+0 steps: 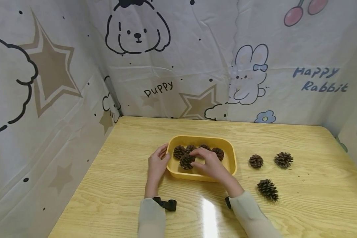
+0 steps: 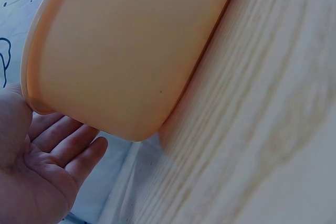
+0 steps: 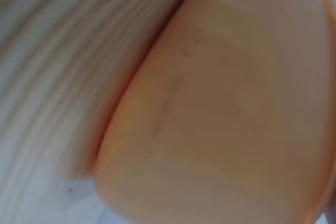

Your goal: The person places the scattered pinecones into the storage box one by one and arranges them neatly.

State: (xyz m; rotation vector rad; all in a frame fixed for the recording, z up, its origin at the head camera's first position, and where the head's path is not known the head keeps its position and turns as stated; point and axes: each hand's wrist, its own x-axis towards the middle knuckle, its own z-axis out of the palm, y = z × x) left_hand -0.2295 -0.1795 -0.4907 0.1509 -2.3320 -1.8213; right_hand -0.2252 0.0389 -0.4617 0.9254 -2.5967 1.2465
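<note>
A yellow plastic tray (image 1: 200, 177) with rounded corners stands on the table, several brown pine cones inside it. At its left end my left hand (image 1: 158, 163) holds the rim, thumb over the edge and fingers along the outer wall; the left wrist view shows those fingers (image 2: 73, 145) beneath the rim. Reaching over the near side, my right hand (image 1: 209, 163) pinches a pine cone (image 1: 186, 161) between thumb and fingertips in the tray's left half. Another pine cone (image 1: 218, 153) lies beyond the right hand. The right wrist view has mostly the tray's outer wall (image 3: 226, 103).
Right of the tray on the wooden table (image 1: 113, 191) lie a small round pine cone (image 1: 256, 161), a wider pine cone (image 1: 284, 160) and a long dark pine cone (image 1: 267, 190). A printed cloth (image 1: 172, 66) hangs behind the table and along its left side.
</note>
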